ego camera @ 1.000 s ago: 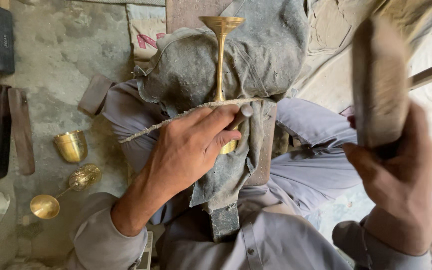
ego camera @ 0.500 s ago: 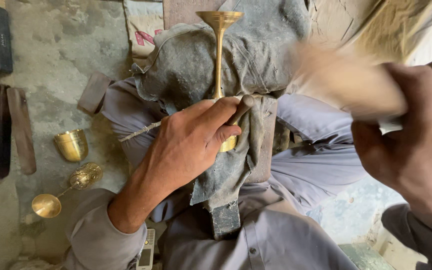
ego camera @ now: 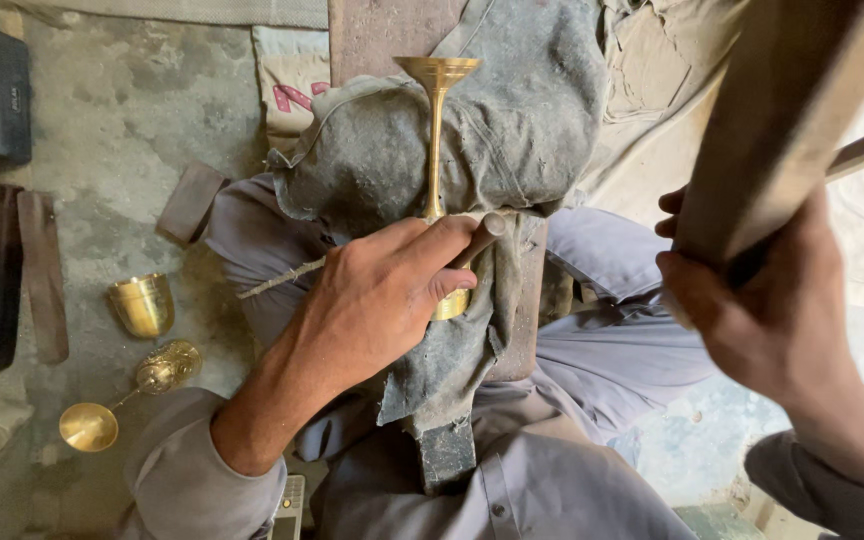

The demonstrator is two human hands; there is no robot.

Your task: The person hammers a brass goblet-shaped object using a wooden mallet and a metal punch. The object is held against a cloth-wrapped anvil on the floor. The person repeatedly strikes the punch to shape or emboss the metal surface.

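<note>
Left hand [ego camera: 377, 300] pins brass goblet [ego camera: 437, 170] on cloth, stem pointing away; right hand [ego camera: 752, 310] clamps wooden mallet [ego camera: 782, 120] raised, to right.

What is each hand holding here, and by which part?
The left hand grips the brass goblet around its bowl end, over the grey cloth. The right hand grips the wooden mallet at its lower end.

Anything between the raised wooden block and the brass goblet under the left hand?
Nothing visible. The right hand holds the wooden block up to the right, apart from the goblet. The goblet's stem and foot lie bare on the grey cloth; only the left hand covers its cup end.
</note>
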